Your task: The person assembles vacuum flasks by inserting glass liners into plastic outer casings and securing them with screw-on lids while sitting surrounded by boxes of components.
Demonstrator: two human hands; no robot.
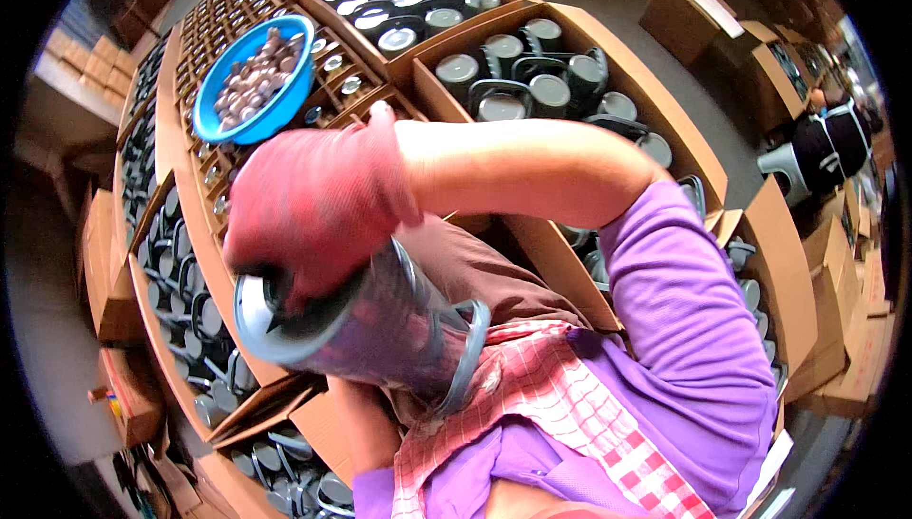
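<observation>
A grey, cylindrical jug [380, 329] with a loop handle is tilted in front of my body, its round end toward the left. My right hand [309, 201], in a dark red knitted glove, is bent down over that end. Its fingers close at a black part [276, 291] within the grey rim; motion blur hides the exact grip. Behind the jug, my left forearm [366, 424] reaches up, but the jug hides the left hand and its fingers.
A blue basin [202, 106] of small metallic parts rests on a divided carton [218, 25]. Open cartons of grey and black jugs [549, 92] stand ahead and at both sides. A person [831, 144] in dark clothing is at the far right, near more cardboard boxes [855, 320].
</observation>
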